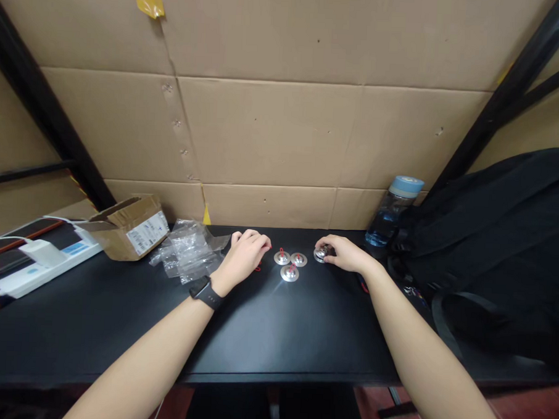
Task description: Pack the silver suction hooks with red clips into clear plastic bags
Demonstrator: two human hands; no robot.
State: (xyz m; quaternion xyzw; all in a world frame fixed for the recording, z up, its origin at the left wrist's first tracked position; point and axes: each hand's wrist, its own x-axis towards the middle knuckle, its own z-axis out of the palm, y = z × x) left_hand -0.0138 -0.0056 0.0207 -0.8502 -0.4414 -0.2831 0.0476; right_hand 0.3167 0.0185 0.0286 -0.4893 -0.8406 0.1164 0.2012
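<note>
On black table [273,348] | silver disc [319,255] held under right hand [345,252] | left hand [246,255]: grip unclear

We see glossy metal discs [289,275], a smooth counter [283,339] with a soft sheen, crinkled, shiny plastic packets [190,252], a matt cardboard wall [273,135] and a dull cloth bag [509,244].

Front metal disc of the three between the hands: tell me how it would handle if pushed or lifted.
The front metal disc looks shiny and metallic, so it is probably stiff. Lying flat, broad and low, it would likely slide rather than roll. Its thin red loop may flop.
</note>
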